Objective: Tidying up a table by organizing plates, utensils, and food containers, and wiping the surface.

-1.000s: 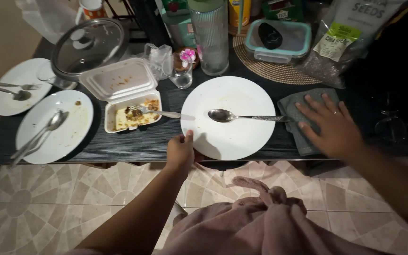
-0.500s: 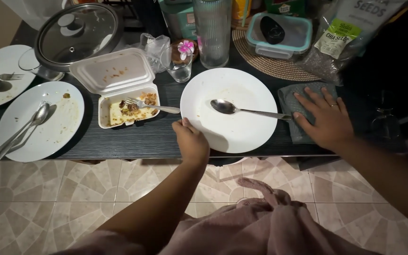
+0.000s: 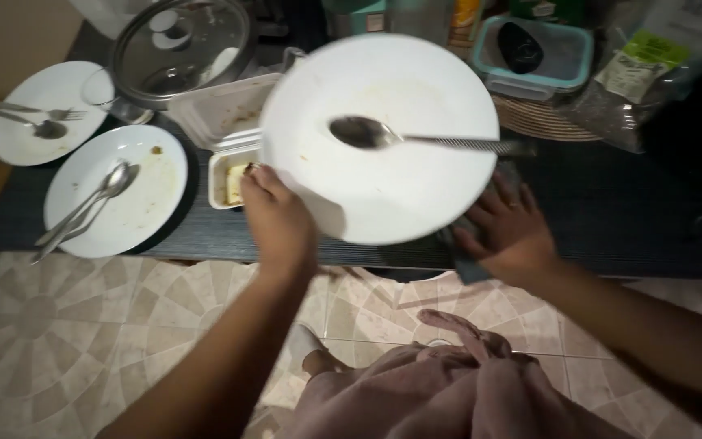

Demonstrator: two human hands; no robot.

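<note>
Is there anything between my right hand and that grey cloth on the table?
Nothing visible does. The right hand already rests on the grey cloth, while the white plate, lifted by the left hand, hangs over part of both.

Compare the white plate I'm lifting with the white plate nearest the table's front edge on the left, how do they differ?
The lifted plate is raised off the table in the left hand; the front left plate lies flat on the table. The lifted plate carries one spoon; the front left plate holds two pieces of cutlery. The lifted plate looks larger, being closer. Both are round, white and used.
</note>
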